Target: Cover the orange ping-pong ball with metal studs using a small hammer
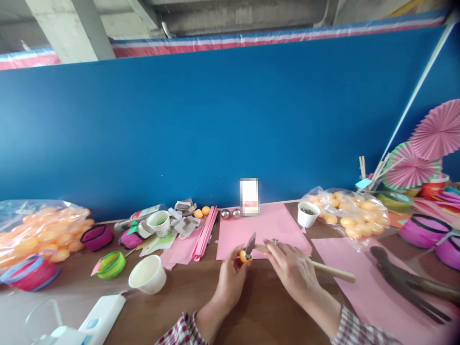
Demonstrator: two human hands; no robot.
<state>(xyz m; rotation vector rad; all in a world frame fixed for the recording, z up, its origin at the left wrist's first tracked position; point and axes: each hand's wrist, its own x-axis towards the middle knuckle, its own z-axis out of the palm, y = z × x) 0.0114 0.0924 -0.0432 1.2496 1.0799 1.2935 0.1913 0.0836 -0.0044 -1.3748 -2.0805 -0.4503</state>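
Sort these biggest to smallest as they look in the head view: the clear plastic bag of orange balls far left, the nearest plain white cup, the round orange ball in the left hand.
1. Clear plastic bag
2. Nearest plain white cup
3. Round orange ball

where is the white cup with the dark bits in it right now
In the head view, the white cup stands right of centre, just left of a clear bag of orange balls, beyond the right hand.
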